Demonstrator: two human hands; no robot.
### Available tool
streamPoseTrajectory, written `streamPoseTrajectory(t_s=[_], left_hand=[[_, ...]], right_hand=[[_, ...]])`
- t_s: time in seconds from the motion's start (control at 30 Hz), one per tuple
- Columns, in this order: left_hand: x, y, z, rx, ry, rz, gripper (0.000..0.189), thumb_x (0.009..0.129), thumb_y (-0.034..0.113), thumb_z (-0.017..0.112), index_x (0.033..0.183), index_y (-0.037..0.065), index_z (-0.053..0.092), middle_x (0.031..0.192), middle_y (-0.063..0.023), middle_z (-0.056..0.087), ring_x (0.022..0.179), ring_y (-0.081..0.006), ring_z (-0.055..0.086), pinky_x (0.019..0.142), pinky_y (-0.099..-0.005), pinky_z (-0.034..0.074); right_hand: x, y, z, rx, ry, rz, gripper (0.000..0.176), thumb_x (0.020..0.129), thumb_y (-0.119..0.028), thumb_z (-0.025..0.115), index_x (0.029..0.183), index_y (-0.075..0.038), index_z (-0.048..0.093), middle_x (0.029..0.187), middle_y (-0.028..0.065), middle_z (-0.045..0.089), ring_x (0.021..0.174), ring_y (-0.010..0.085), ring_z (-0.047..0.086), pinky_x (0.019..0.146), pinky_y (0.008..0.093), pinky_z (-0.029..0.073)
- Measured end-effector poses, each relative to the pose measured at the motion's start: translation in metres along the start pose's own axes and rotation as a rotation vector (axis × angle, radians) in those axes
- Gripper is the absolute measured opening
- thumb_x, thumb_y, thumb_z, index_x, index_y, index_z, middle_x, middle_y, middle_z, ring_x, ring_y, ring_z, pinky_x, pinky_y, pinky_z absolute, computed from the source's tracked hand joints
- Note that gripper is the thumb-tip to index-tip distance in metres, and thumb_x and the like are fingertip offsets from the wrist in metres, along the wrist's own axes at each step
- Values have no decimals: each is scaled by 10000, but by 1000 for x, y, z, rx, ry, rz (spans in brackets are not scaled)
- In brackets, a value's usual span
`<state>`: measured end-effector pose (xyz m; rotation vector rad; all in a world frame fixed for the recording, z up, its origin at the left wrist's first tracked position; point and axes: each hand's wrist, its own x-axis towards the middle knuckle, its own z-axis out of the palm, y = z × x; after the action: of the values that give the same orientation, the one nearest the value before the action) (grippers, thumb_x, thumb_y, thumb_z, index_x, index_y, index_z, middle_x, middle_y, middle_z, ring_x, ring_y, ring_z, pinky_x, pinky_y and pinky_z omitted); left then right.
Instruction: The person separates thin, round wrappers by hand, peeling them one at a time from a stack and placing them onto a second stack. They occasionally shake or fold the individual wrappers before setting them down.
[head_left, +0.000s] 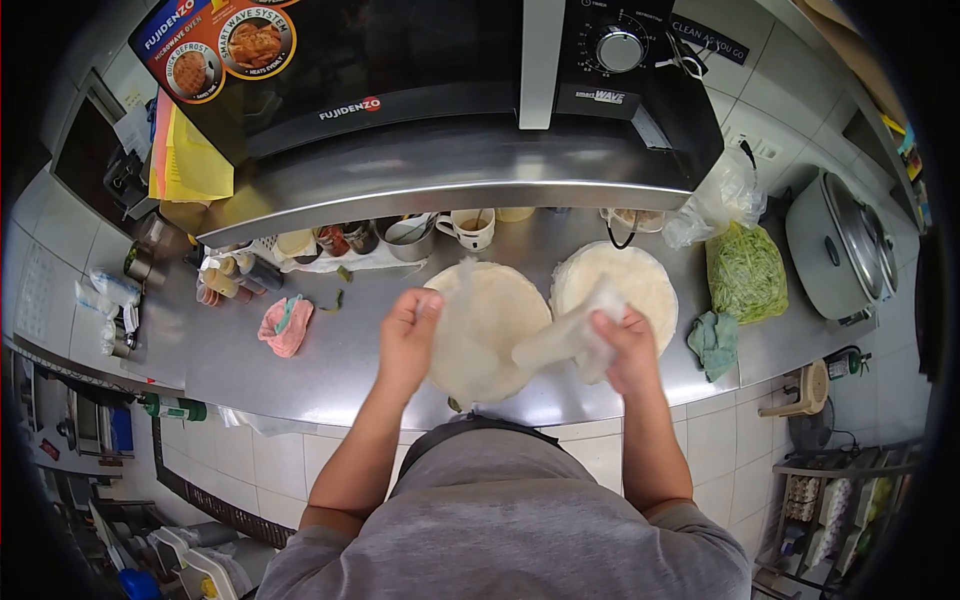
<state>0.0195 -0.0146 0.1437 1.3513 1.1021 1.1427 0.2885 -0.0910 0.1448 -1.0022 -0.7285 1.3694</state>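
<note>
Two stacks of thin round spring roll wrappers lie side by side on the steel counter, a left stack (510, 290) and a right stack (630, 280). My left hand (410, 335) pinches the edge of a thin, see-through wrapper (458, 325), blurred by motion, over the left part of its stack. Closed round another stretch of whitish wrapper (560, 338), bunched and drooping toward the left stack, is my right hand (630, 350). It hovers over the front of the right stack. Whether both hands hold one sheet or two I cannot tell.
A microwave (400, 90) on a steel shelf overhangs the back. Beneath stand a mug (472, 230) and several jars. A pink cloth (286, 326) lies left; a green cloth (714, 345), a bag of shredded greens (745, 270) and a large lidded cooker (835, 250) sit right.
</note>
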Motion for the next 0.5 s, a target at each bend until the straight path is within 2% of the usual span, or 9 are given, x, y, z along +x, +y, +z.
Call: streamPoseTrajectory(t_s=[0.07,0.1,0.17,0.2,0.27,0.4,0.47,0.5], left_hand=[[3,16,-6,-190,0,-152,129,956,90,524,1018,38,624,791,21,599,705,-42,505,654,-217,441],[1,24,-4,-187,-4,-152,129,956,90,524,1018,38,624,791,21,599,705,-42,505,654,-217,441],[-1,36,4,299,-81,-23,273,921,-2,493,1163,66,600,916,-16,631,846,-115,568,775,-236,453],[1,33,5,299,-97,-22,273,921,-2,493,1163,66,600,916,-16,631,846,-115,568,775,-236,453],[8,23,9,669,-507,189,388,890,-37,484,1233,111,589,980,-56,632,907,-166,589,817,-242,449],[1,44,71,494,-686,280,388,879,-46,495,1228,91,593,1068,-85,606,946,-171,584,843,-244,435],[1,68,106,269,-788,152,411,871,-62,500,1247,82,582,1167,-78,562,1011,-166,562,882,-262,425],[3,79,119,174,-820,-19,449,867,-70,506,1293,66,542,1275,-68,488,1106,-154,515,920,-262,408]], right_hand=[[-10,-25,-15,152,32,-96,272,860,-162,668,1083,-17,610,985,66,669,835,138,635,786,289,502],[-15,-37,-18,156,34,-98,272,860,-162,668,1083,-17,610,985,66,669,835,138,635,786,289,502],[-28,-57,-26,172,158,-245,298,856,-169,667,1097,-12,590,1006,83,659,872,172,637,811,316,501],[-33,-60,-40,174,172,-251,298,856,-169,667,1097,-12,590,1006,83,659,872,172,637,811,316,501],[-51,-68,-71,179,217,-330,296,863,-164,657,1105,-10,585,1017,96,654,906,196,632,837,330,495],[-87,-83,-103,189,386,-431,319,872,-166,646,1133,-3,562,1034,111,649,915,207,631,848,337,493],[-106,-86,-121,198,416,-458,312,873,-164,644,1129,-7,558,1029,110,646,907,203,630,836,337,497],[-116,-86,-131,185,453,-472,308,881,-173,631,1129,-12,547,1015,100,639,899,198,626,824,332,499]])
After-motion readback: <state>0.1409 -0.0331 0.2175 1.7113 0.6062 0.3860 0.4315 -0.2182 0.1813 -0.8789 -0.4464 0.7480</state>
